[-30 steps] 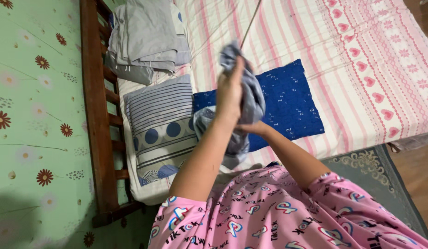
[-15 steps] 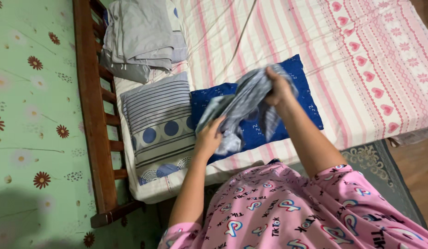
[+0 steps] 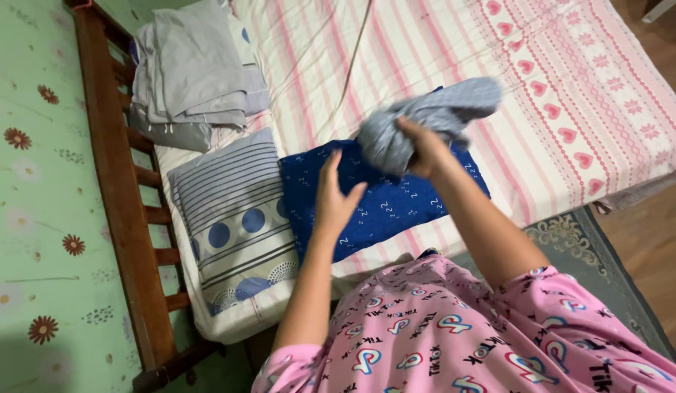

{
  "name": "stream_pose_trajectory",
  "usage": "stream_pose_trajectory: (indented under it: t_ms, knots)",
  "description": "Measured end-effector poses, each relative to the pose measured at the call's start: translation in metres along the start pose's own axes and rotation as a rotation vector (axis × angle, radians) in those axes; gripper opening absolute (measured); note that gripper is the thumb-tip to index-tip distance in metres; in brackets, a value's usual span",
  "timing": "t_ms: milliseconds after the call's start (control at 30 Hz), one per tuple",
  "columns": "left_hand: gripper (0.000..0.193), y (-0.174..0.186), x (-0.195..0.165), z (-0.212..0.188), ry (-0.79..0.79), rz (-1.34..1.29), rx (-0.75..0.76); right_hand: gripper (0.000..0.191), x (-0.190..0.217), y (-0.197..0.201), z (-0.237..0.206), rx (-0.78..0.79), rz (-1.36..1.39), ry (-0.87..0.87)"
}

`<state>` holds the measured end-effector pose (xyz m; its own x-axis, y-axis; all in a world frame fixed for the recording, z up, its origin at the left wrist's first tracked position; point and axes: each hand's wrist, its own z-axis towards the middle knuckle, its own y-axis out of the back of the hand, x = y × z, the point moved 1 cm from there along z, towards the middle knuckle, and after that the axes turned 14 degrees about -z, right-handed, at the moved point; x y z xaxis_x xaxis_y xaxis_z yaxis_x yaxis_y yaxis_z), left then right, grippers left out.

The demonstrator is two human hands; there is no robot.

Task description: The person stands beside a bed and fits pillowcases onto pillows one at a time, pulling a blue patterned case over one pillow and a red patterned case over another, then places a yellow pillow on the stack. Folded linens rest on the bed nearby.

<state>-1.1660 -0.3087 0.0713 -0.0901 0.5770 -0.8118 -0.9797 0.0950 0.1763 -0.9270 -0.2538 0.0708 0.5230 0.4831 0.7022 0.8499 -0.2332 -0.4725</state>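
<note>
My right hand [image 3: 422,145] grips a bunched grey-blue striped garment [image 3: 432,116] and holds it up above the bed. My left hand [image 3: 334,196] is open with fingers spread, just left of and below the garment, hovering over a dark blue patterned cloth [image 3: 385,207] that lies flat on the bed. The left hand touches neither the garment nor anything else that I can make out.
A grey striped pillow with blue dots [image 3: 232,218] lies left of the blue cloth. A pile of grey folded clothes [image 3: 189,73] sits further back. The pink striped bedsheet [image 3: 556,87] spreads to the right. A wooden headboard [image 3: 123,204] and green flowered wall [image 3: 32,182] are at left.
The garment was held by both hands; now only my right hand grips it and has swung it to the right. My left hand has let go and opened.
</note>
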Motion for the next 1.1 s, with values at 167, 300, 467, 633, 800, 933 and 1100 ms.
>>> stream_pose_trajectory:
  t_ms: [167,300,467,633,800,933,1100]
  knots:
    - [0.059,-0.041,-0.002,0.028,0.242,0.001,0.186,0.039,0.010,-0.006,-0.022,-0.001,-0.067,0.045]
    - [0.038,-0.036,0.048,-0.029,0.505,0.216,0.397,0.038,0.042,0.034,-0.034,-0.131,0.020,0.186]
    - [0.036,0.006,0.091,-0.101,0.635,0.333,0.443,0.036,0.024,0.073,-0.035,-0.200,0.153,0.193]
    - [0.076,0.027,0.099,-0.108,1.068,0.686,0.483,0.039,-0.009,0.079,-0.023,-0.198,0.255,0.150]
    - [0.112,-0.011,0.075,-0.060,0.469,0.164,0.375,0.041,-0.043,0.047,-0.029,-0.169,0.192,0.012]
    - [0.101,-0.064,0.050,-0.042,0.424,-0.091,0.308,0.037,-0.065,0.023,-0.038,-0.017,0.177,-0.019]
    - [0.049,-0.071,0.048,-0.037,0.680,-0.003,0.365,0.041,-0.061,0.063,-0.030,-0.058,0.114,-0.035]
